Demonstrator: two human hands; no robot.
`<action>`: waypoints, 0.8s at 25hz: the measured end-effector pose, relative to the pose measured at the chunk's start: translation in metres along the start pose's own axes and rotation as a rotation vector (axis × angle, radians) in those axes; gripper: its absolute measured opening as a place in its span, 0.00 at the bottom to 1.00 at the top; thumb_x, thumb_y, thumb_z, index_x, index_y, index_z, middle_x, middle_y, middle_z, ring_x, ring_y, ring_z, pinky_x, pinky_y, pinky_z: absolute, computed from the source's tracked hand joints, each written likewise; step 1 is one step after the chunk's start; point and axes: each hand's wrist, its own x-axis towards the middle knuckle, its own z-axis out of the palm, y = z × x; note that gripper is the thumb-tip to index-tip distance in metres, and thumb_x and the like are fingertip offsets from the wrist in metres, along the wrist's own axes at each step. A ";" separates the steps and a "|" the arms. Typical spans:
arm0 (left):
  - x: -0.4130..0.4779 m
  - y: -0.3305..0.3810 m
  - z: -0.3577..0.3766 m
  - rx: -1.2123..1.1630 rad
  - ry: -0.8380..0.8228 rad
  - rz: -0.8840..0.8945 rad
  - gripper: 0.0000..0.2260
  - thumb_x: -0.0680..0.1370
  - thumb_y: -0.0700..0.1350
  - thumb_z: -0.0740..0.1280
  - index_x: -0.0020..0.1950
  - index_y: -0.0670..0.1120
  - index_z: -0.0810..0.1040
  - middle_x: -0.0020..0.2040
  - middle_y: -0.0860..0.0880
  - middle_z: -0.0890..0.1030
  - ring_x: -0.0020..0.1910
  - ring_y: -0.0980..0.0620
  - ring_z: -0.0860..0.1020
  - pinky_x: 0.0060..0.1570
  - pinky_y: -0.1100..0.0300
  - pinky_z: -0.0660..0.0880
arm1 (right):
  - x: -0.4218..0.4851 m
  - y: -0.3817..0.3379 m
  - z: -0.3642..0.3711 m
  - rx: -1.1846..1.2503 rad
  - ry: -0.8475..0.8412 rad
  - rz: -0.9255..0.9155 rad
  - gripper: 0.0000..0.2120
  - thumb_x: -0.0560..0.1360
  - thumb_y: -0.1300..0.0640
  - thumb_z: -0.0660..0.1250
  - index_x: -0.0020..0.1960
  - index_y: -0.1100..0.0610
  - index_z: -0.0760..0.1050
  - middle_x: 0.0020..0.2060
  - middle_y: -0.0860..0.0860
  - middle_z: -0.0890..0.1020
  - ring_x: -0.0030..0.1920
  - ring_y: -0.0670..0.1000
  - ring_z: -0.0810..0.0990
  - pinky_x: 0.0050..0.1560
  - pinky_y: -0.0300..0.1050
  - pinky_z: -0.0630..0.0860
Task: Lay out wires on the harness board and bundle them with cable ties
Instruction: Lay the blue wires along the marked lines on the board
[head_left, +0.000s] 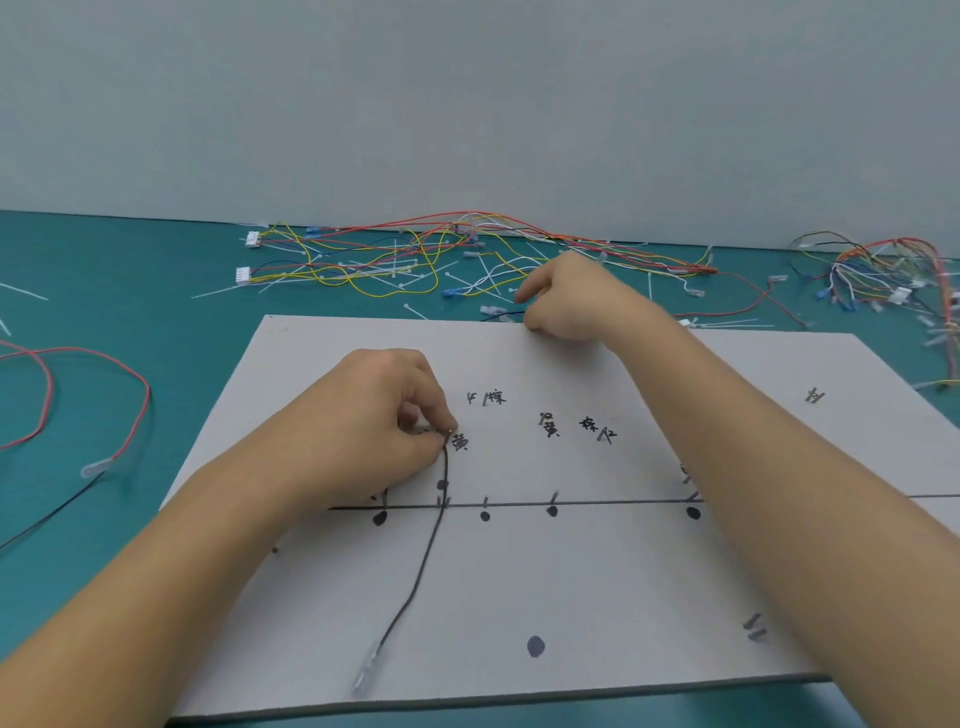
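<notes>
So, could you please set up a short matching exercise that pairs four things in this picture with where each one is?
Things:
1. left hand
2. right hand
3. black wire
4. red wire

Places:
A. on the teal table, left of the harness board
B. at the board's far edge
C. running down the board to a clear terminal near its front edge
D. pinching the black wire's upper end at a pin

Pairs: 1-D, 2-B, 3-C, 4-A
</notes>
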 end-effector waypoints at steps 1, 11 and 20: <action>0.000 0.001 0.000 -0.005 0.000 0.001 0.08 0.74 0.41 0.73 0.41 0.54 0.87 0.46 0.59 0.81 0.40 0.60 0.79 0.42 0.66 0.73 | 0.002 -0.001 0.004 -0.002 0.022 -0.006 0.15 0.73 0.63 0.68 0.53 0.49 0.86 0.47 0.48 0.84 0.50 0.52 0.81 0.48 0.40 0.75; -0.001 0.000 -0.001 -0.004 -0.011 0.001 0.07 0.75 0.42 0.73 0.43 0.53 0.88 0.46 0.58 0.81 0.42 0.60 0.79 0.43 0.66 0.74 | 0.012 0.007 -0.004 0.084 0.307 -0.122 0.08 0.74 0.64 0.71 0.45 0.52 0.82 0.40 0.53 0.84 0.40 0.54 0.81 0.36 0.41 0.75; -0.001 -0.001 -0.001 -0.011 -0.008 -0.003 0.06 0.76 0.43 0.73 0.44 0.53 0.88 0.46 0.59 0.81 0.41 0.60 0.79 0.44 0.66 0.75 | -0.006 0.026 -0.013 0.018 0.107 -0.084 0.03 0.71 0.56 0.75 0.39 0.50 0.85 0.37 0.45 0.85 0.38 0.45 0.81 0.38 0.38 0.73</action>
